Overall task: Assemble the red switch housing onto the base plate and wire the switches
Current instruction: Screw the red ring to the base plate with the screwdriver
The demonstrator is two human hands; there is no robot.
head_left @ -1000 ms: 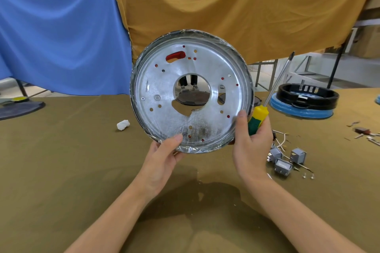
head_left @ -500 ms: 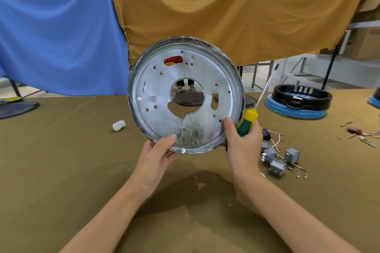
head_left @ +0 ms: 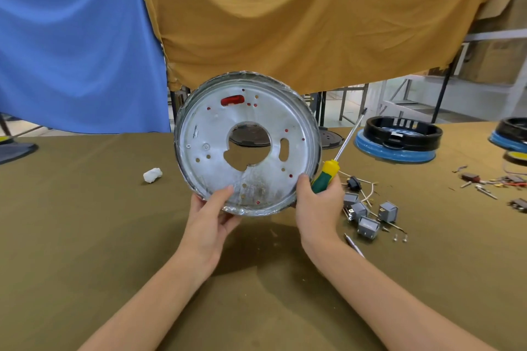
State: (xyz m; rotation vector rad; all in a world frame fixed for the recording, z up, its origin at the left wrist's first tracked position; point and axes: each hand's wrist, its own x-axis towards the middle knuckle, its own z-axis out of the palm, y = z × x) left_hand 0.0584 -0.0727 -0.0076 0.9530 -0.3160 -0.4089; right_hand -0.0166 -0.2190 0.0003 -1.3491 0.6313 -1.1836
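While both hands are holding the plate [head_left: 248, 145] upright at frame centre, likely for hole inspection, left hand [head_left: 209, 216] is gripping its lower rim; right hand [head_left: 319, 205] is also clasping the screwdriver [head_left: 325, 177].

Two bare forearms, no sleeves, hands [head_left: 211, 225] ungloved (no rings or watch visible)
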